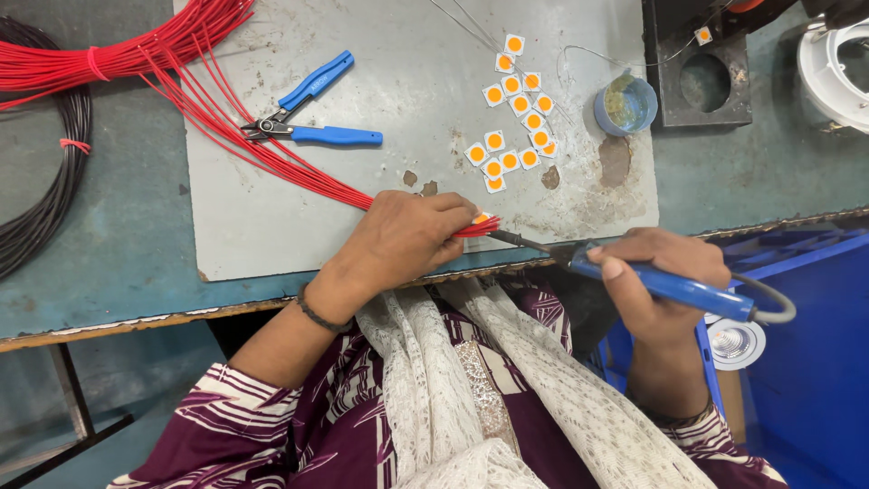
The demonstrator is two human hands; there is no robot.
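Red wires [272, 149] fan across grey plate [398, 118] from tied bundle at upper left, ends gathered under left hand [407, 237]. Left hand clenched on wire tips, pinning them at plate's near edge beside one small orange chip [481, 217], likely to steady joint. Blue cutters [312, 113] lie open above, within reach. More square chips [516, 118] cluster mid-plate. Blue flux pot [625, 104] farther right. Right hand [661, 281] grips blue soldering iron [652, 279], tip angled at wire ends. Worktop [118, 244] beneath.
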